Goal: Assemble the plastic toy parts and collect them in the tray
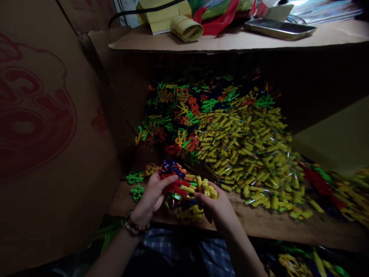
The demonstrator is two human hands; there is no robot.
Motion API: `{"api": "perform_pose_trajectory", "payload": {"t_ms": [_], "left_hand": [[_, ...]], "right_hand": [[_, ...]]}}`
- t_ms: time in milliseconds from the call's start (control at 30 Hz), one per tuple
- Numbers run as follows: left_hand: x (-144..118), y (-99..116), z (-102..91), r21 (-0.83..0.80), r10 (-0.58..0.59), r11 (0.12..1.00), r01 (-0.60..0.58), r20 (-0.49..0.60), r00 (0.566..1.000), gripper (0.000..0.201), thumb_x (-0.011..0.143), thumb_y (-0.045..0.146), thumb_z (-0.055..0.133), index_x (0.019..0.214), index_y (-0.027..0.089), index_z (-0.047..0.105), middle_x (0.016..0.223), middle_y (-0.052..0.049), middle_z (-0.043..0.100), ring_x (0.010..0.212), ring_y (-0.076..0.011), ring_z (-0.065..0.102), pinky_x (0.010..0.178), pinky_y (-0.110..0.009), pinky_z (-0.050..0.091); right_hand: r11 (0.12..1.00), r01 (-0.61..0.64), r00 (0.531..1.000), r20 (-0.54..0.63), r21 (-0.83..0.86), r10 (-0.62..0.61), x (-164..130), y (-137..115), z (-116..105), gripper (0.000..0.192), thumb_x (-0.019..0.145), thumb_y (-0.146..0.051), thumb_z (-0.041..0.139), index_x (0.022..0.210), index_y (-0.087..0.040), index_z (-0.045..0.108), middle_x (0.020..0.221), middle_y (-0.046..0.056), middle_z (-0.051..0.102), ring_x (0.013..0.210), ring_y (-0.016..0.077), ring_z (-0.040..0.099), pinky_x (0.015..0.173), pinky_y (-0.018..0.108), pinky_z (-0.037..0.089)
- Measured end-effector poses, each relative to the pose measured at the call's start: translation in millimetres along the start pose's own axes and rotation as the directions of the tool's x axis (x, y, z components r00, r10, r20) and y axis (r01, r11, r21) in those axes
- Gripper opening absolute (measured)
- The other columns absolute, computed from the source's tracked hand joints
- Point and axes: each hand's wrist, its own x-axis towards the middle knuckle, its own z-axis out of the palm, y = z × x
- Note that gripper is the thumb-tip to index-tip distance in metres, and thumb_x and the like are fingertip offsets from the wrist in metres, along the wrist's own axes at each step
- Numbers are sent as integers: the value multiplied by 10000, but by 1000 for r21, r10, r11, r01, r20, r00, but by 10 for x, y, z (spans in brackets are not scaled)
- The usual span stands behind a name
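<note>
My left hand (154,192), with a beaded bracelet at the wrist, is closed around a bunch of coloured plastic pieces (173,169), mostly red, blue and orange. My right hand (216,202) grips several small yellow rolls (206,187) standing close together. The two handfuls meet or nearly meet above the front of the wooden table; I cannot tell whether they touch. Under them lie more yellow pieces (190,212). Left of my left hand are small green figure-like plastic pieces (137,192). Fingertips of both hands are partly hidden by what they hold.
A large heap of yellow rolls (245,146) covers the table (276,227) to the right. Behind lies a dark pile of mixed plastic pieces (181,107). A cardboard shelf (230,44) overhangs it, carrying a metal tray (279,29). A printed cardboard box (54,154) walls the left.
</note>
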Motion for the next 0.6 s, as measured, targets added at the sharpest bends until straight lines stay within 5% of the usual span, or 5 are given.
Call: {"api": "perform_pose_trajectory", "payload": {"t_ms": [133,300,467,533,600], "left_hand": [[93,36,-102,-67,117,990,-127,-141,983,324,597,241,795,861,120,653,818,-42,724,736,-145,670,717,-243,530],[164,78,-273,60,328,944,-324,-232,915,347,610,230,788,899,142,618,872,-22,703,780,-131,650,752,-242,507],[198,162,-320,188,642,759,-624,-381,666,268,625,216,777,821,188,596,830,45,676,800,-83,631,833,-189,462],[162,194,-258,122,608,782,-611,-362,706,289,594,202,790,791,184,579,802,40,684,775,-101,647,804,-211,487],[94,197,-162,-17,455,878,-479,-282,845,324,581,187,794,816,183,570,806,22,699,769,-138,668,757,-256,519]], "right_hand": [[985,124,992,-15,-121,-127,120,137,-9,234,617,-291,635,811,-183,562,454,-78,502,310,78,361,284,189,244],[969,167,985,-17,-184,-173,179,190,-43,239,625,-302,634,819,-179,572,489,-71,507,371,105,429,337,210,323],[980,136,987,-63,-143,-146,106,121,-123,283,633,-319,672,857,-181,568,504,-80,494,361,90,401,336,202,317],[980,146,988,-36,-132,-152,66,84,-140,316,626,-337,705,866,-177,576,542,-66,518,369,84,403,320,194,307],[977,185,983,10,-109,-185,18,37,-126,382,616,-352,734,923,-174,592,611,-41,562,406,87,439,317,183,308]]}}
